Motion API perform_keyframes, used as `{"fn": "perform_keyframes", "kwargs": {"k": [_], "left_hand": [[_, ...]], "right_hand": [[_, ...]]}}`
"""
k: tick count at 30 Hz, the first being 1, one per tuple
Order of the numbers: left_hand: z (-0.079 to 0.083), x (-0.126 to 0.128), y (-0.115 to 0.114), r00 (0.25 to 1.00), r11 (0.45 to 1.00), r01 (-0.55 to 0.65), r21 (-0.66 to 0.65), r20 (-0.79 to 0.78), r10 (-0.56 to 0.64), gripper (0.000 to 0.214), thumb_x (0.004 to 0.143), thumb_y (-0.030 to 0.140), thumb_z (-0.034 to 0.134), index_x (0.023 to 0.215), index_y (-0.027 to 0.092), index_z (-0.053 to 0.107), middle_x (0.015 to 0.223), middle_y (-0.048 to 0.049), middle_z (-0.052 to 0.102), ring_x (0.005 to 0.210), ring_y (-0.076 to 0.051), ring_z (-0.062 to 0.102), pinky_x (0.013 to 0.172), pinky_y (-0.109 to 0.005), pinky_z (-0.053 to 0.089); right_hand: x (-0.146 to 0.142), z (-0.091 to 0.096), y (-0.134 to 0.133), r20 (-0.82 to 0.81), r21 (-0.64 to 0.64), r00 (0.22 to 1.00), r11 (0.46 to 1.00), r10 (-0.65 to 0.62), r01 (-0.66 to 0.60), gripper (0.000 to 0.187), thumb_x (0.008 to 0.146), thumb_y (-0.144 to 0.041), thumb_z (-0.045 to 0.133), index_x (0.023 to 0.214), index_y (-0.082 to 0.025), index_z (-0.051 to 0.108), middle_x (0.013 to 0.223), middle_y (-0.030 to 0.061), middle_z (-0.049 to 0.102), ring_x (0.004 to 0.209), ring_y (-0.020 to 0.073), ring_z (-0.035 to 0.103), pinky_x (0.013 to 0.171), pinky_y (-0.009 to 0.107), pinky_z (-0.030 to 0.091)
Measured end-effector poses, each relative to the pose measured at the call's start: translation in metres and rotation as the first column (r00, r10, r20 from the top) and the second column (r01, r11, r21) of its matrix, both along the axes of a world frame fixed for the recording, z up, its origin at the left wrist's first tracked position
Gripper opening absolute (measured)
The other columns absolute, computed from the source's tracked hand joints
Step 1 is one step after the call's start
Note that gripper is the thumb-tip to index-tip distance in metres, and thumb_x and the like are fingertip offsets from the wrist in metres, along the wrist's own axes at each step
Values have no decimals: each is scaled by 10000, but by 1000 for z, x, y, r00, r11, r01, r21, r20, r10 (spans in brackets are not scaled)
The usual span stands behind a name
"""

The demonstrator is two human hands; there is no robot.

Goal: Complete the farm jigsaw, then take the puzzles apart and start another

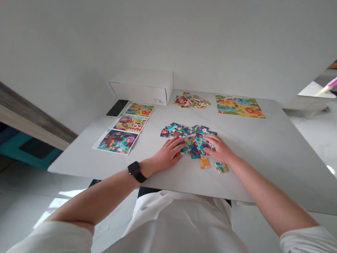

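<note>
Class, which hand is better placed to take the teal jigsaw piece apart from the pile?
Right, probably: the right hand is close to that piece; the left hand sits across the pile from it.

No words, brand or numbers can be read anywhere in view; the only marking, a small printed label [159, 101] on the side of a white rectangular cardboard box [139, 88], is too small and blurred to make out.
</note>
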State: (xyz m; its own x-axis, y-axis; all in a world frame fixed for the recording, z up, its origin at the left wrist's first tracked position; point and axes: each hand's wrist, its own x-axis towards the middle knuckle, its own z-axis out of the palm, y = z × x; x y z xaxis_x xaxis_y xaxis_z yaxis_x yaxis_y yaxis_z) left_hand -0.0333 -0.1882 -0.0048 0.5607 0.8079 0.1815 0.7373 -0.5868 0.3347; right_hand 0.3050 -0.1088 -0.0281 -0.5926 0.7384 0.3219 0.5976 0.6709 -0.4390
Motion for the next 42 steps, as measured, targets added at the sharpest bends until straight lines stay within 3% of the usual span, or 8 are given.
{"fn": "perform_keyframes", "kwargs": {"k": [4, 10, 17, 23, 27, 35, 39, 42], "left_hand": [[7, -4, 20, 997, 999, -8, 50, 75, 4, 528, 1074, 421, 515, 1574, 253, 544, 1674, -143, 488, 1590, -309, 404, 1330, -570, 296], [14, -3, 68, 899, 899, -438, -16, 11, 438, 660, 1031, 512, 592, 1588, 170, 501, 1678, -213, 464, 1563, -393, 420, 1284, -646, 311], [11, 13, 75, 988, 995, -93, -40, 122, 97, 511, 1051, 435, 538, 1500, 200, 609, 1538, -144, 636, 1449, -300, 577, 1249, -507, 428], [20, 19, 62, 970, 993, 114, -4, 218, -110, 423, 1019, 372, 595, 1399, 216, 694, 1343, -120, 759, 1261, -284, 700, 1154, -482, 519], [30, 21, 45, 941, 967, 251, 32, 227, -252, 447, 1017, 379, 621, 1444, 254, 672, 1473, -116, 691, 1367, -286, 638, 1209, -503, 471], [19, -8, 2, 998, 999, 49, -19, -41, -50, 983, 870, 709, 760, 1677, 262, 421, 1767, -185, 313, 1622, -435, 308, 1323, -698, 210], [5, -14, 4, 997, 999, 38, -17, -61, -39, 862, 986, 680, 619, 1688, 232, 399, 1762, -201, 315, 1628, -402, 314, 1333, -655, 236], [1, -14, 12, 999, 1000, 25, 18, -21, -25, 679, 1083, 549, 489, 1673, 218, 424, 1756, -196, 334, 1625, -363, 335, 1332, -595, 283]], "right_hand": [[-9, 0, -1, 40, 23, 999, 999, 28, -29, 575, 996, -573, 662, 1485, -272, 672, 1609, 136, 573, 1528, 387, 481, 1252, 648, 417], [-28, 2, 4, 60, 31, 997, 999, 42, -44, 570, 987, -552, 680, 1466, -243, 688, 1575, 172, 595, 1513, 388, 495, 1244, 644, 418], [-21, 14, 7, -44, 1, 997, 998, 69, -69, 504, 1015, -467, 638, 1483, -281, 661, 1473, 122, 676, 1376, 315, 625, 1205, 572, 485], [-24, 20, 28, 1, 36, 992, 991, -127, 127, 515, 1055, -445, 572, 1544, -287, 606, 1482, 125, 664, 1411, 328, 583, 1239, 591, 435], [-54, 23, 47, 110, 11, 980, 986, -165, 165, 569, 1064, -462, 562, 1600, -273, 548, 1555, 134, 620, 1457, 335, 542, 1272, 584, 376], [-84, 29, 49, 46, -61, 996, 996, 74, -72, 531, 1014, -476, 647, 1513, -296, 651, 1471, 109, 694, 1363, 308, 632, 1242, 540, 426], [-61, 33, 26, 28, -47, 973, 973, 227, -226, 459, 1002, -453, 652, 1426, -287, 716, 1421, 113, 712, 1367, 302, 635, 1205, 525, 483], [-28, 35, -5, 56, -6, 985, 987, 163, -163, 533, 1023, -486, 627, 1524, -306, 631, 1580, 135, 585, 1468, 329, 549, 1236, 574, 448]]}}
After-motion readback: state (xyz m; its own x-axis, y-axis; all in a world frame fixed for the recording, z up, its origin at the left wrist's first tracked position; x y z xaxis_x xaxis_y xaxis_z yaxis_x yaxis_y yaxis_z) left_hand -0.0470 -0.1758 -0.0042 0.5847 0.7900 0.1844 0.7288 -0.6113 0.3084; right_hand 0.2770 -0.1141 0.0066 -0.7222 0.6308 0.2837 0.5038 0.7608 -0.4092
